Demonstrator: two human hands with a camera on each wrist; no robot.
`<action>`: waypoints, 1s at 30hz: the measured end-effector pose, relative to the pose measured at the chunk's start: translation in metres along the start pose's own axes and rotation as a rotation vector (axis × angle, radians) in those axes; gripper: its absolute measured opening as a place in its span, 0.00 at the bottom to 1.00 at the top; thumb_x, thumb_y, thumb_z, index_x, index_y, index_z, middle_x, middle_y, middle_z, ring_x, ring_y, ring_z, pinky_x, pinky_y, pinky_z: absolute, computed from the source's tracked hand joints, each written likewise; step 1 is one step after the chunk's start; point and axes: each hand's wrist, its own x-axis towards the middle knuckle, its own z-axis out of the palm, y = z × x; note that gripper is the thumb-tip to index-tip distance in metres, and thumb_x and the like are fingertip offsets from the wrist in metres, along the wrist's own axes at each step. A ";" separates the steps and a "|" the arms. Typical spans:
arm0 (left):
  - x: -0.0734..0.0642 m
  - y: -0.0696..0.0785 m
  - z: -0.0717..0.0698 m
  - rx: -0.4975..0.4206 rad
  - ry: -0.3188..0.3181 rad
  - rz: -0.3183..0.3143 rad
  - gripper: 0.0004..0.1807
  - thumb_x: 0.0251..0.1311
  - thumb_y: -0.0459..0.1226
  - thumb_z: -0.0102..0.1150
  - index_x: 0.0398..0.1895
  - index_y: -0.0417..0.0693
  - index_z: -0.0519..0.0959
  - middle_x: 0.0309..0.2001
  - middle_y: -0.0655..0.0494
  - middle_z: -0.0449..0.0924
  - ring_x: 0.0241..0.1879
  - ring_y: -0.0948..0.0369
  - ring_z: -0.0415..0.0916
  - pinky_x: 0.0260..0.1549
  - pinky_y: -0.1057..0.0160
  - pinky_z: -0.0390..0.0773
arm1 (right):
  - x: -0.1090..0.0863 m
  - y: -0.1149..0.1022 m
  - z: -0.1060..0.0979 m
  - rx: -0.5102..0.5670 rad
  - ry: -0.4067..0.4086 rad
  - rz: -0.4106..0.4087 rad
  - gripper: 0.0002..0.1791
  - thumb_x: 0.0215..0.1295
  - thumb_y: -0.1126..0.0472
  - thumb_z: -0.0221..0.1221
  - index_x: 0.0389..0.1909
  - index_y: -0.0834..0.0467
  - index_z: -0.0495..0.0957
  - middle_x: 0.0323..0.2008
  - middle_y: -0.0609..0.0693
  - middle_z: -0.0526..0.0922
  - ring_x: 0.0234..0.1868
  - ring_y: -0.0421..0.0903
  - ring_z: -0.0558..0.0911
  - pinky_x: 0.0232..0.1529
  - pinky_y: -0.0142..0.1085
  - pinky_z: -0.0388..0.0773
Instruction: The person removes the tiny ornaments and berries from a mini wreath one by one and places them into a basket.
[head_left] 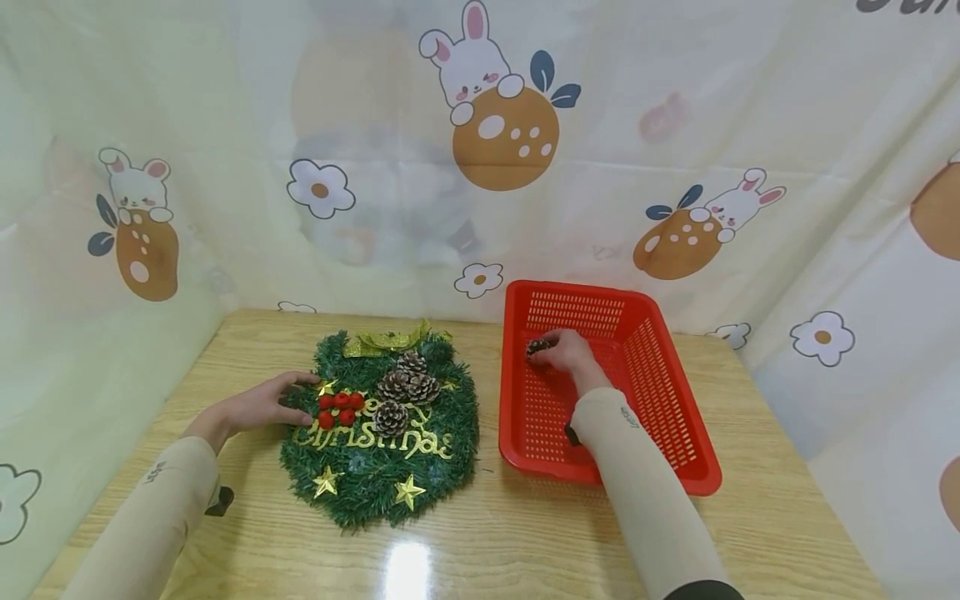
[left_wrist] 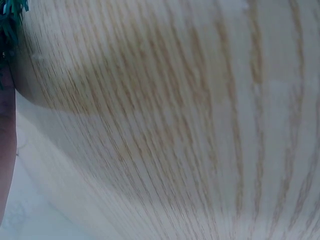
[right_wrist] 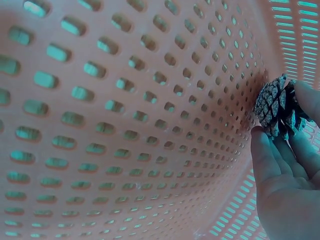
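In the head view my right hand [head_left: 572,357] reaches down inside a red plastic basket [head_left: 510,400]. It pinches a pine cone [right_wrist: 275,107] between thumb and fingers, close to the perforated basket floor in the right wrist view. My left hand [head_left: 258,404] lies at the left edge of a green Christmas wreath [head_left: 360,496], fingers and thumb spread apart along the fringe. On the wreath sit red berries [head_left: 341,410], several pine cones [head_left: 390,418], gold stars [head_left: 408,492] and gold lettering [head_left: 427,446]. A gold ribbon [head_left: 382,342] lies along its top.
Wreath and basket stand side by side on a wood-grain table [head_left: 255,533]. A pale curtain [head_left: 375,250] printed with rabbits and flowers hangs behind the table and along both sides. The left wrist view is mostly tabletop, with a bit of wreath at its corner.
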 end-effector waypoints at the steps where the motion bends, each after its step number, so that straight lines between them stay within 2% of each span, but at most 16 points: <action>1: 0.000 0.000 0.000 0.002 0.000 0.001 0.40 0.62 0.44 0.65 0.73 0.43 0.57 0.72 0.35 0.52 0.68 0.32 0.50 0.60 0.32 0.59 | 0.000 0.000 0.000 -0.002 -0.001 -0.002 0.25 0.65 0.60 0.64 0.61 0.61 0.72 0.55 0.59 0.76 0.53 0.57 0.72 0.61 0.53 0.69; 13: 0.000 0.001 0.001 0.007 0.006 0.015 0.40 0.62 0.43 0.65 0.73 0.41 0.58 0.71 0.34 0.53 0.68 0.32 0.51 0.59 0.32 0.60 | 0.002 0.001 -0.002 -0.055 0.009 -0.056 0.28 0.66 0.60 0.63 0.64 0.64 0.70 0.57 0.61 0.75 0.53 0.57 0.73 0.60 0.51 0.71; 20: -0.001 0.000 0.001 0.007 0.011 -0.007 0.40 0.61 0.43 0.65 0.73 0.44 0.58 0.72 0.35 0.53 0.68 0.33 0.51 0.60 0.32 0.59 | -0.001 0.000 -0.009 -0.066 -0.001 -0.088 0.31 0.67 0.58 0.61 0.68 0.64 0.66 0.62 0.62 0.71 0.57 0.58 0.72 0.62 0.51 0.69; 30: 0.000 0.000 0.001 -0.004 0.006 -0.003 0.41 0.62 0.43 0.65 0.73 0.43 0.58 0.71 0.34 0.52 0.68 0.32 0.50 0.60 0.32 0.59 | -0.020 -0.021 -0.023 -0.017 0.097 -0.127 0.31 0.68 0.56 0.61 0.68 0.64 0.66 0.62 0.61 0.72 0.58 0.58 0.72 0.62 0.51 0.70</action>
